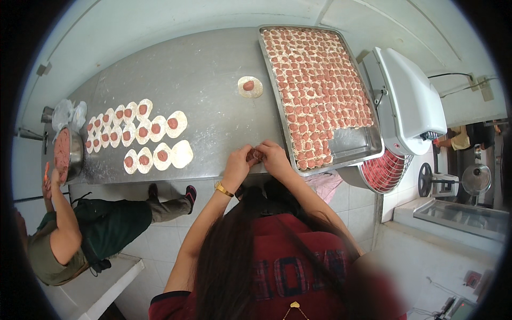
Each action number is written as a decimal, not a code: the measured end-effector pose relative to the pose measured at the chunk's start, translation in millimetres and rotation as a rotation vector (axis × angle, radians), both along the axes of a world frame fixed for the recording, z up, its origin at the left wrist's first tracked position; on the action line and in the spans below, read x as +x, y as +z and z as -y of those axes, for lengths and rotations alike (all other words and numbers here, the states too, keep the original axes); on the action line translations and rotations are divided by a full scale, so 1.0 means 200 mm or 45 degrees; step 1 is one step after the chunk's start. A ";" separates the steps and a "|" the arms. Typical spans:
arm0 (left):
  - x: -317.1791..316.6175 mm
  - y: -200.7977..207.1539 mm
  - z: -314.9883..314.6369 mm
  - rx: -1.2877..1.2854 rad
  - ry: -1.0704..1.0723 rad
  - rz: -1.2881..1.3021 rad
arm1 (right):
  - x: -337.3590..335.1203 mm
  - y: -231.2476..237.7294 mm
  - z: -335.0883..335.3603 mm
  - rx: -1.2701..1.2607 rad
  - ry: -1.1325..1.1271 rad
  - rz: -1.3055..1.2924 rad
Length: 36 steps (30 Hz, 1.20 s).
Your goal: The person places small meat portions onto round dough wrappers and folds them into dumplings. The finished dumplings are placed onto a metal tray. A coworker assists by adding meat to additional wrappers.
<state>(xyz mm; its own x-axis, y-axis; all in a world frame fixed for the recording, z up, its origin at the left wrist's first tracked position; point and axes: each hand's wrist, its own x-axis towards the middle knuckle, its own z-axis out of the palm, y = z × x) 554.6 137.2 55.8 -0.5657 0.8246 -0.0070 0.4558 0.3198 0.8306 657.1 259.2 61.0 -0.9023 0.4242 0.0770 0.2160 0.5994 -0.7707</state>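
Both my hands meet over the near edge of the steel table (213,58). My left hand (238,161) and my right hand (275,159) close their fingers round a small meat dumpling (256,155), mostly hidden by the fingers. To the right, close to my right hand, lies a large metal tray (349,143) packed with rows of open-topped meat dumplings (314,80); bare metal shows at its near right corner. Ahead, a single round wrapper (250,87) carries a ball of meat. On the left, more wrappers with meat (143,130) lie in rows, and one wrapper (182,154) is bare.
At the table's left end a co-worker (64,229) holds their hands beside a metal bowl of ground meat (62,154), near clear plastic bags (64,113). Right of the tray stands a white mixer (405,96) with a wire guard over red meat (388,169).
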 end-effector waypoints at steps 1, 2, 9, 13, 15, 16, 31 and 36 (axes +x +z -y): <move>0.00 0.00 0.00 -0.021 -0.004 -0.004 | 0.00 0.00 0.00 0.004 0.010 -0.036; 0.00 0.01 0.00 -0.016 0.004 0.020 | 0.00 -0.01 0.00 0.016 0.008 -0.109; 0.00 0.03 0.01 0.018 0.028 0.074 | -0.01 -0.01 0.01 0.036 -0.057 -0.071; -0.01 0.04 0.01 -0.019 0.036 0.133 | -0.02 -0.02 0.00 0.154 -0.110 -0.117; -0.01 0.03 0.00 0.055 0.060 -0.046 | -0.01 -0.03 0.00 0.154 -0.126 -0.059; -0.01 0.03 0.00 0.079 0.075 -0.093 | -0.02 -0.03 0.00 0.076 -0.102 -0.003; -0.32 -0.05 -0.02 0.041 0.234 -0.244 | -0.04 0.00 0.06 0.190 -0.107 0.072; -0.57 -0.10 -0.26 -0.069 0.306 -0.315 | 0.19 0.14 -0.13 0.139 -0.378 -0.183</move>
<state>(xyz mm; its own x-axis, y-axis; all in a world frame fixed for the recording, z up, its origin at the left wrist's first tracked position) 439.6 189.1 36.5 -0.7338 0.6698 0.1141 0.5473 0.4832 0.6834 694.2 285.6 88.7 -0.7175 0.6486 0.2541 0.2870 0.6076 -0.7406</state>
